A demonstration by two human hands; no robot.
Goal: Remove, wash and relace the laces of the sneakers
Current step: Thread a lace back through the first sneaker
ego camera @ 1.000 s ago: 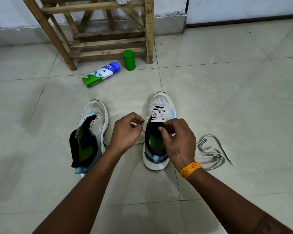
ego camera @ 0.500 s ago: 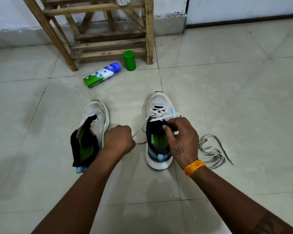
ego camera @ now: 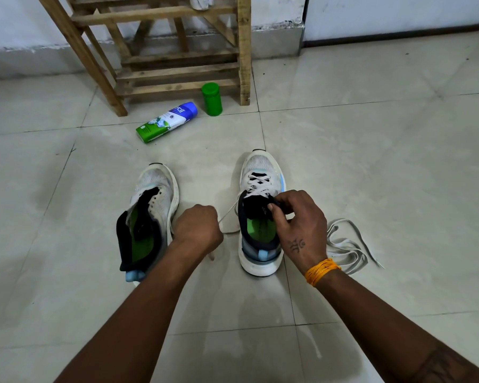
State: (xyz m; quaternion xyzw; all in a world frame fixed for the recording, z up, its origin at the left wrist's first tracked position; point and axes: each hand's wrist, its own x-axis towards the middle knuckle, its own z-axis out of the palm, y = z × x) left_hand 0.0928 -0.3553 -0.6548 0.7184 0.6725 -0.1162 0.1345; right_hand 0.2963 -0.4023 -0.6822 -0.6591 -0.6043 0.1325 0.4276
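The right sneaker (ego camera: 261, 214) stands on the floor with its toe pointing away from the person. Its lace (ego camera: 228, 213) runs out sideways from the left side of this sneaker to the left hand (ego camera: 198, 226), which is curled tight around it. The right hand (ego camera: 299, 225) sits right on the sneaker and pinches its dark tongue. The left hand is best placed to pull the lace away from the sneaker.
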